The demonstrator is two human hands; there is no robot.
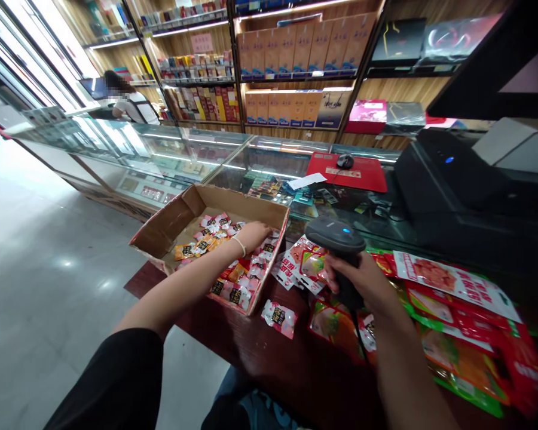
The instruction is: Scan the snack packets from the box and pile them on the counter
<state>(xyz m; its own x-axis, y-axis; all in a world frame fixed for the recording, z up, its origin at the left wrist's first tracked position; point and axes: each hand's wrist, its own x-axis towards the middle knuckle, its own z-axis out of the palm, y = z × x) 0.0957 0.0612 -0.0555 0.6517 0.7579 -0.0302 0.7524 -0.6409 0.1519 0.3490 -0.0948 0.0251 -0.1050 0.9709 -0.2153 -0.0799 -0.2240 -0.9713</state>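
Observation:
My right hand grips a black barcode scanner by its handle, and a small blue light glows on top. Its cord hangs down beside my forearm. Inside an open cardboard box, my left hand reaches down at the far right side with its fingers curled among small snack packets. What is between those fingers is hidden. One pink and white snack packet lies outside the box, between it and the scanner. Red and white snack bags lie right behind and under the scanner.
Larger snack bags are heaped at the right on the dark red wooden counter. Behind stand a glass display case, a red mouse pad with a mouse, and a black register. A person sits far left.

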